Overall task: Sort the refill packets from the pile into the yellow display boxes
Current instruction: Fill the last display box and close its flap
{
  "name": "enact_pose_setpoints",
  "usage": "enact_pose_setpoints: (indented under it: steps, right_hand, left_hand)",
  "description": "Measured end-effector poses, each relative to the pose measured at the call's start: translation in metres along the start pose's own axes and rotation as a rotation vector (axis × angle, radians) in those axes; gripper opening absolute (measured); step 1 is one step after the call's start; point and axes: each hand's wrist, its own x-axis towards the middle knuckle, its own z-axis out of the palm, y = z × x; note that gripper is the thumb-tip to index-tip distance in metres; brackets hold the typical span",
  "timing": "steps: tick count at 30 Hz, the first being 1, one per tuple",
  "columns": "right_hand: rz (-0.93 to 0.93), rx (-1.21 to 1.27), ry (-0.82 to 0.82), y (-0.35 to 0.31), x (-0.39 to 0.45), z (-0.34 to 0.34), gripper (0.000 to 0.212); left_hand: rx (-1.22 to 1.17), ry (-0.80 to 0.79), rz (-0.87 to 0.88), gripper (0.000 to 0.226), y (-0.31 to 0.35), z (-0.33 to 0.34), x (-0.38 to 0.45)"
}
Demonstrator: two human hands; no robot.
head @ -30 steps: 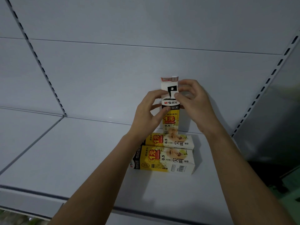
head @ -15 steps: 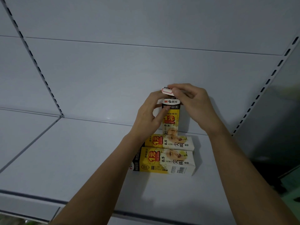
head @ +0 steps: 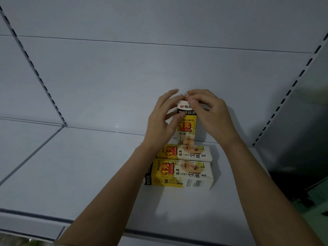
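An upright yellow display box (head: 186,127) stands at the far edge of the shelf against the back panel, its white-and-black top between my fingers. Just in front of it two more yellow boxes lie flat on their sides, the far one (head: 186,153) touching the near one (head: 181,174).

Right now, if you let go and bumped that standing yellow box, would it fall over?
Probably. The standing box is tall and narrow on a small base, so a sideways nudge could tip it. It looks like thin cardboard, so likely light and crushable. The two lying boxes look far steadier.
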Motion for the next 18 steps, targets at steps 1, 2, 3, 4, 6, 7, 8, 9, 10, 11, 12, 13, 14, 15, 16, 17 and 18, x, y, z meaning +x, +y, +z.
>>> enact_pose_setpoints:
  steps: [1, 2, 3, 4, 6, 7, 8, 9, 10, 11, 12, 13, 14, 15, 16, 17, 18]
  right_hand:
    - [-0.002, 0.001, -0.001, 0.000, 0.000, 0.000, 0.018]
    - [-0.005, 0.003, -0.003, 0.000, -0.001, 0.000, 0.019]
    - [-0.008, 0.006, -0.003, -0.001, -0.001, 0.000, 0.020]
    - [-0.002, 0.022, 0.001, -0.001, -0.002, 0.000, 0.020]
    - [0.047, 0.124, 0.029, -0.001, -0.005, 0.000, 0.019]
    - [0.074, 0.187, 0.040, -0.002, -0.008, 0.001, 0.019]
    - [0.087, 0.225, 0.046, -0.001, -0.010, 0.003, 0.019]
    - [0.089, 0.239, 0.042, 0.001, -0.013, 0.005, 0.020]
    - [0.093, 0.247, 0.032, 0.003, -0.016, 0.008, 0.021]
    - [0.097, 0.255, 0.022, 0.005, -0.019, 0.010, 0.022]
    - [0.098, 0.257, 0.020, 0.006, -0.020, 0.012, 0.022]
    - [0.093, 0.250, 0.022, 0.006, -0.020, 0.013, 0.023]
    - [0.092, 0.239, 0.024, 0.006, -0.020, 0.014, 0.024]
    - [0.100, 0.231, 0.013, 0.006, -0.019, 0.015, 0.027]
    - [0.116, 0.224, -0.020, 0.007, -0.019, 0.015, 0.034]
    - [0.149, 0.218, -0.074, 0.009, -0.020, 0.016, 0.049]
    - [0.205, 0.193, -0.139, 0.013, -0.022, 0.017, 0.066]
  left_hand:
    - [0.008, -0.008, 0.005, 0.037, 0.000, 0.000, 0.000]
    - [0.014, -0.011, 0.009, 0.035, 0.000, -0.001, 0.000]
    - [0.019, -0.010, 0.013, 0.034, -0.001, -0.001, 0.001]
    - [0.027, -0.011, 0.017, 0.034, -0.002, -0.002, 0.002]
    - [0.043, -0.011, 0.025, 0.032, -0.003, -0.002, 0.003]
    - [0.051, -0.006, 0.030, 0.031, -0.003, -0.003, 0.003]
    - [0.061, 0.001, 0.036, 0.030, -0.002, -0.003, 0.003]
    - [0.069, 0.008, 0.045, 0.029, -0.001, -0.003, 0.002]
    - [0.072, 0.013, 0.053, 0.028, -0.001, -0.003, 0.001]
    - [0.072, 0.015, 0.056, 0.027, 0.000, -0.004, 0.000]
    - [0.072, 0.009, 0.054, 0.026, 0.001, -0.006, 0.000]
    - [0.077, -0.008, 0.047, 0.025, 0.003, -0.008, 0.001]
    - [0.086, -0.038, 0.036, 0.026, 0.005, -0.009, 0.003]
    - [0.095, -0.068, 0.022, 0.028, 0.007, -0.011, 0.005]
    - [0.096, -0.082, 0.010, 0.030, 0.007, -0.013, 0.006]
    - [0.090, -0.065, -0.001, 0.032, 0.006, -0.014, 0.006]
    - [0.090, -0.018, -0.009, 0.033, 0.004, -0.017, 0.005]
